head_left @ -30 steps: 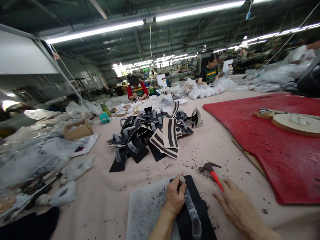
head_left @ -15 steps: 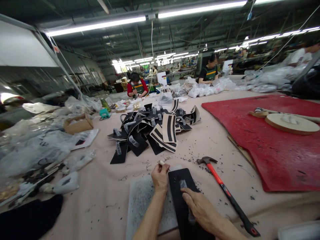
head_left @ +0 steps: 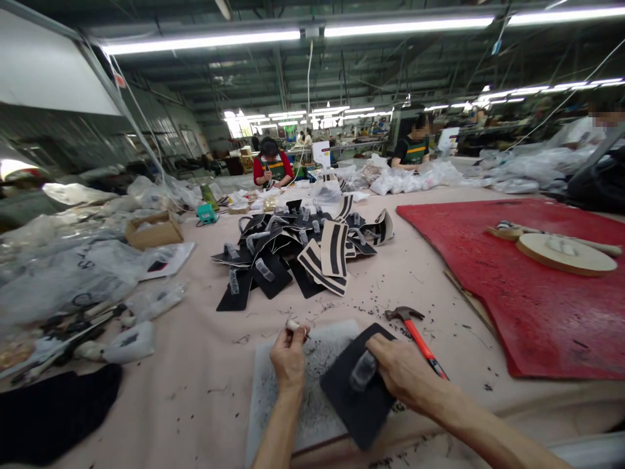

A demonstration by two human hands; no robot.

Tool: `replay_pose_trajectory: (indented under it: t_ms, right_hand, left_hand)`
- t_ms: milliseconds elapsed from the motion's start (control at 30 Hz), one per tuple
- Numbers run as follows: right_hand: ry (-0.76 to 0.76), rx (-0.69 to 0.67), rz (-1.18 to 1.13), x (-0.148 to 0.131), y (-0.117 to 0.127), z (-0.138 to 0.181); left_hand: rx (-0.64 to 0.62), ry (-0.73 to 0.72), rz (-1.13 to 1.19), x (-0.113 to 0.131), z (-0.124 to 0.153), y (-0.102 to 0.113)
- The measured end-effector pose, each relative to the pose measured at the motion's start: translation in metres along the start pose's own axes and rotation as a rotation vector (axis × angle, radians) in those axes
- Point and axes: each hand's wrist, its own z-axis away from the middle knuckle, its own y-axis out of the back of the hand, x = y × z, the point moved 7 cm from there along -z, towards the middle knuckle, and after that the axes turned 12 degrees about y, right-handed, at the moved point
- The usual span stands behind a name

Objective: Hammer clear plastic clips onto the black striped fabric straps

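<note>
My left hand [head_left: 288, 359] is closed on a small white-ended tool [head_left: 292, 325], whose lower part is hidden by the fingers. That hand hovers at the left side of a speckled pale board [head_left: 312, 417]. In my right hand [head_left: 403, 368] is the upper right edge of a flat black panel [head_left: 349, 404], held tilted over the board's right part. A strip wrapped in clear plastic [head_left: 362, 371] is attached to the panel's face. Behind my right hand lies a claw hammer [head_left: 418, 337], its red-and-black handle partly covered by my forearm.
A pile of black panels [head_left: 273, 277] with plastic-wrapped strips lies farther back, topped by striped pieces [head_left: 334, 249]. To the right is a red sheet [head_left: 551, 326] bearing a round disc [head_left: 566, 254]. Plastic bags [head_left: 88, 273] and a cardboard box [head_left: 153, 231] crowd the left. Co-workers sit beyond.
My right hand has lifted and turned the black panel, baring more of the board and covering the hammer's handle end. My left hand has shifted left, still gripping the white-ended tool.
</note>
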Motion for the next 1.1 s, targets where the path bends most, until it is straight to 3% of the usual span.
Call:
replay_pose_trajectory:
  t_ms: [100,267,467,633,833,1100]
  right_hand:
    - [-0.298,0.102,0.015,0.021,-0.001,0.006]
    - [-0.456,0.110,-0.178,0.017,-0.040,0.013]
    - [-0.450,0.160,-0.313,0.007,-0.063,0.009]
    - [-0.438,0.146,-0.359,0.001,-0.081,0.011]
    - [-0.367,0.271,-0.559,0.003,-0.094,0.014]
    - [-0.418,0.231,-0.573,0.008,-0.094,0.011]
  left_hand:
    - [0.037,-0.008,0.047,0.015,0.001,-0.002]
    - [-0.075,-0.003,0.000,0.006,0.006,-0.027]
    - [-0.304,0.009,-0.102,-0.014,0.016,-0.071]
    - [-0.412,0.032,-0.174,-0.021,0.021,-0.097]
    - [-0.435,0.049,-0.233,-0.039,0.026,-0.094]
    - [-0.493,0.033,-0.324,-0.037,0.030,-0.095]
